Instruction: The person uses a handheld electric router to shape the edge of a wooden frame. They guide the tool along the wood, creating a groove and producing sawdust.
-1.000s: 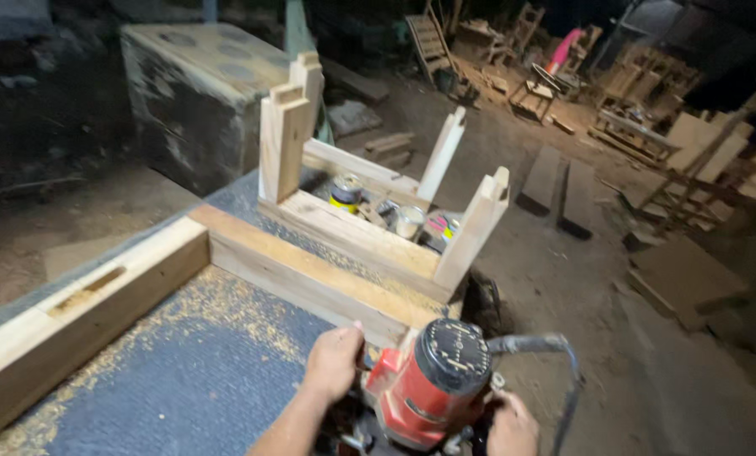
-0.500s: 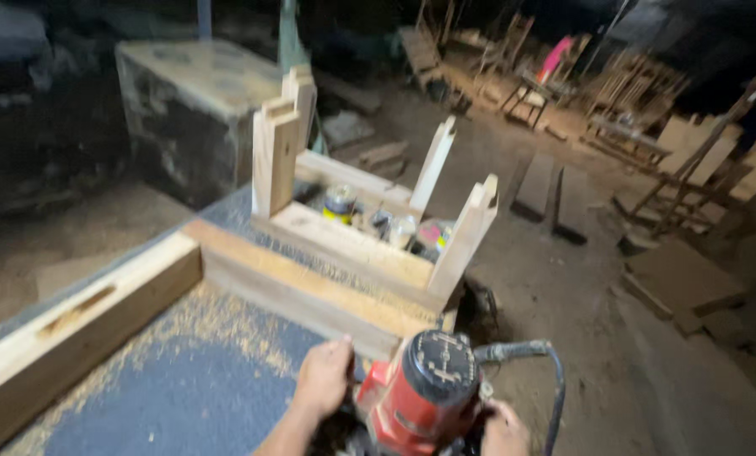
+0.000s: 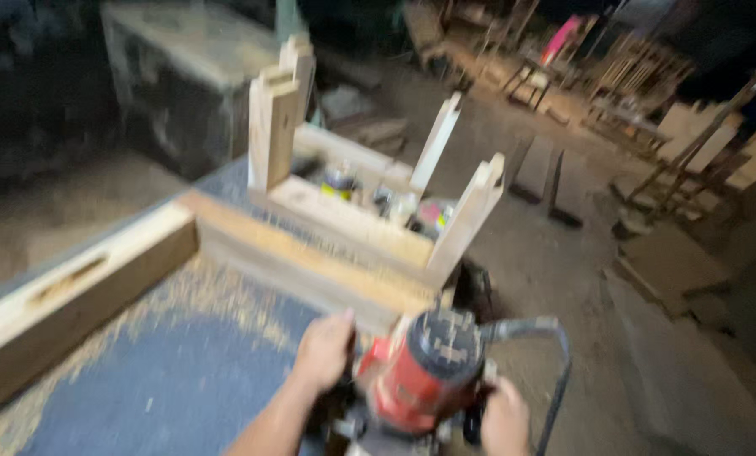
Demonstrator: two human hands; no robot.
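A red hand-held router point(image 3: 424, 376) with a black top and a black cord stands at the bottom of the view. My left hand point(image 3: 323, 350) grips its left handle. My right hand point(image 3: 504, 418) grips the right side, partly hidden by the tool body. The tool sits at the near end of a long wooden beam point(image 3: 310, 262) that runs across the blue, sawdust-strewn worktop point(image 3: 184, 380). The picture is blurred.
A second wooden beam with a slot point(image 3: 74, 283) lies along the left edge of the worktop. Behind the beams stands an upturned wooden frame point(image 3: 369, 215) with cans inside. A large grey block point(image 3: 184, 76) is behind. Planks and wooden furniture parts cover the floor at right.
The view has shifted and blurred. The router and both hands sit slightly lower and further right in the view; both hands keep their grip.
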